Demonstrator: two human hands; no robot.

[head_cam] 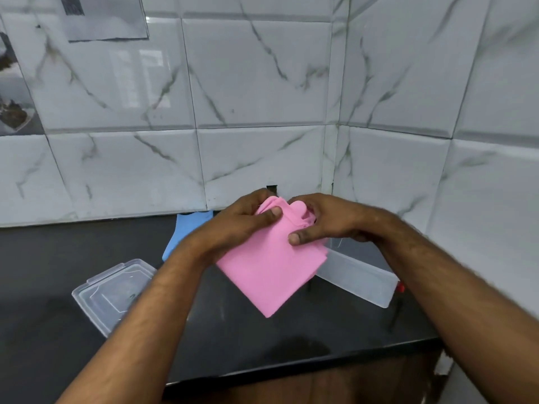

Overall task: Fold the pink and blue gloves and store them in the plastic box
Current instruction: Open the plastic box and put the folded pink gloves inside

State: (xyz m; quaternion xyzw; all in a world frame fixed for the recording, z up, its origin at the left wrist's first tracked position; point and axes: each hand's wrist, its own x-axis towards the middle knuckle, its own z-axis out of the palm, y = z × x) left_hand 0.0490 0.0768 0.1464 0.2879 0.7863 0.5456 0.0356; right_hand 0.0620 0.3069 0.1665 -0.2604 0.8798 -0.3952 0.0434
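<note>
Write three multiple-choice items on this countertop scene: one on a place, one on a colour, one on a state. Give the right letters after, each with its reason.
1. Where is the blue glove?
A. flat on the black counter near the wall, behind the left hand
B. inside the plastic box
C. on top of the lid

2. What colour is the glove held in both hands?
A. yellow
B. pink
C. white

3. What is the state of the plastic box?
A. closed with its lid on
B. open, its lid lying apart on the counter
C. filled with both gloves

Answers: 
1 A, the blue glove lies on the counter by the tiled wall. 
2 B, the left hand and right hand pinch a pink glove held above the counter. 
3 B, the clear lid lies apart to the left, while the box sits at the right with no lid on it.
</note>
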